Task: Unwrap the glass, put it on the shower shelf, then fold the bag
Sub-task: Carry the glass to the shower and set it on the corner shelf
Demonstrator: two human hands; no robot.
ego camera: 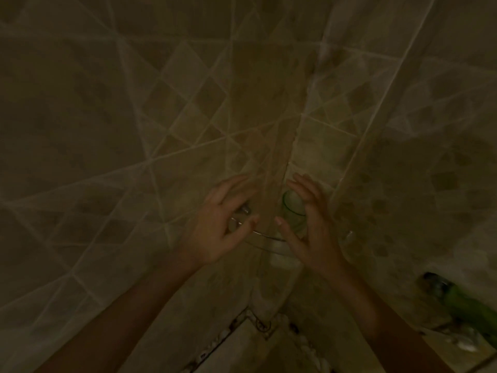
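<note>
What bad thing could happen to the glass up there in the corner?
The glass stands on a small corner shelf high above the floor, and the right hand hovers very close beside it with fingers spread; a bump might tip it off. The left hand is near the shelf's rail too. The picture is dim and blurred, so judging the shelf's edge may be hard.

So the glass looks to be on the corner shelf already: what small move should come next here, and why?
Probably draw both hands back and go for the bag. The glass stands upright on the shower shelf in the tiled corner. The right hand is beside it with fingers spread, the left hand is open over the shelf's rail, and neither grips anything. No bag is visible in this dim frame.
</note>
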